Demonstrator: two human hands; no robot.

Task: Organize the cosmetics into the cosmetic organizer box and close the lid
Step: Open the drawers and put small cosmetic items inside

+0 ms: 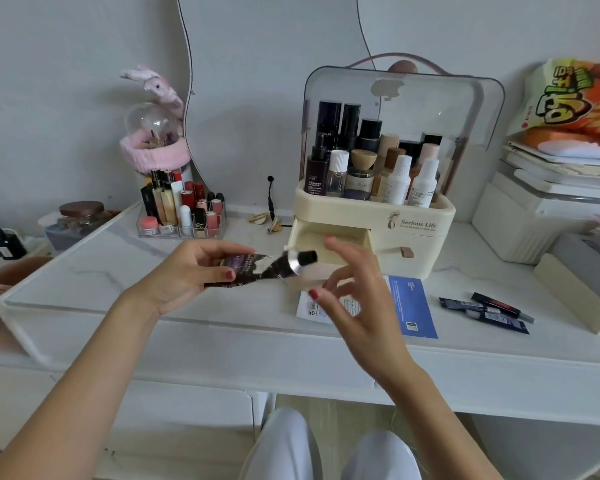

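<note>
1. Above the desk (222, 327), in front of the box (374, 220), the left hand (187, 271) pinches a squeezed, crumpled tube (257, 268) by its flat end; the black cap points right, toward the open left drawer (329, 237).
2. Beside the cap, the right hand (354, 289) hovers with fingers loosely spread and slightly bent, holding nothing and apparently not touching the tube.
3. Done so far, by the look of it: the box's top tray is packed with upright bottles (371, 168), with little room left.
4. Still open: the clear lid (430, 98) stands raised behind the bottles, and the left drawer is pulled out; its contents are hidden behind the hands.
5. Left loose on the desk: a white sachet (309, 308) and a blue card (413, 306) just under the right hand, and dark sachets (485, 310) further right.
6. Judged overall, the job is well past halfway: the tube probably goes into the drawer, then the flat items, then the drawer shuts and the lid comes down.
7. Whether the lipstick rack (184, 209) at the left belongs to the task cannot be told.
</note>
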